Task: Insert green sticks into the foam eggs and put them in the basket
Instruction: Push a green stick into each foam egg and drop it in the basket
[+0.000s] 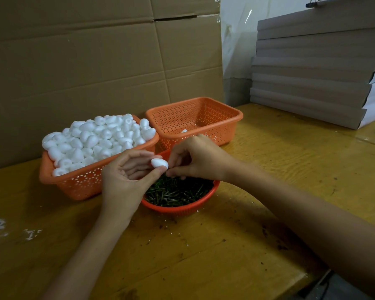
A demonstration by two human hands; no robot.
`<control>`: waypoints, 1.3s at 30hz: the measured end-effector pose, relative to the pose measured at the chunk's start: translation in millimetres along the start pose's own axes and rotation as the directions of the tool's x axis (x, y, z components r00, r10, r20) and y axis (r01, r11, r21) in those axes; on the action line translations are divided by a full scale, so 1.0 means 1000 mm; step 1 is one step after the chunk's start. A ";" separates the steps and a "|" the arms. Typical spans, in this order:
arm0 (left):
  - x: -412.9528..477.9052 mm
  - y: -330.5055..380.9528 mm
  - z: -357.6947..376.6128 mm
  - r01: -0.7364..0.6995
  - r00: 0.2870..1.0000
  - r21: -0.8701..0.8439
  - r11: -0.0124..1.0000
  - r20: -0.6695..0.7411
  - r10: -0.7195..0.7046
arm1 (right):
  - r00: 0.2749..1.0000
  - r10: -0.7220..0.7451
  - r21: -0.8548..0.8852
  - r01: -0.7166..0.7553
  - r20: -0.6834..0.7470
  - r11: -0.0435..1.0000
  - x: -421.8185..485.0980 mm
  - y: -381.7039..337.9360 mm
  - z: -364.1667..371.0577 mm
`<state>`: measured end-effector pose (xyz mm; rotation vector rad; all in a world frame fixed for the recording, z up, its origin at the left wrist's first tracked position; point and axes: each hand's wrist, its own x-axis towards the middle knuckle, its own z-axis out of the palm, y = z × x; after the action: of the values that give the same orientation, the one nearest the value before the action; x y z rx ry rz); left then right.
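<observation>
Centre frame, over bowl (182, 207) of sticks (178, 191): left hand (126, 176) pinches egg (159, 163); right hand (195, 159), fingers pinched at egg's end (contents hidden, cannot tell).

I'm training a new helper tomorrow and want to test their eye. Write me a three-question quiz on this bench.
1. True or false: the left hand holds a foam egg.
2. Where do the green sticks lie? A) round red bowl B) glass jar C) paper bag
3. How many eggs show inside the right basket?
Key: 1 true; 2 A; 3 one.
</observation>
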<state>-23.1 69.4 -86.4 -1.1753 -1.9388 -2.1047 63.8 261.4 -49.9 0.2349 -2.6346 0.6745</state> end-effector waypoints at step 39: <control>-0.001 -0.002 -0.001 -0.046 0.997 0.049 0.998 0.059 0.043 | 0.984 0.109 0.401 -0.158 0.141 0.902 0.002 0.011 0.002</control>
<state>-23.6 68.7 -89.0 -1.2718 -1.9583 -2.0092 58.3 270.3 -54.9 0.2181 -2.6051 1.3022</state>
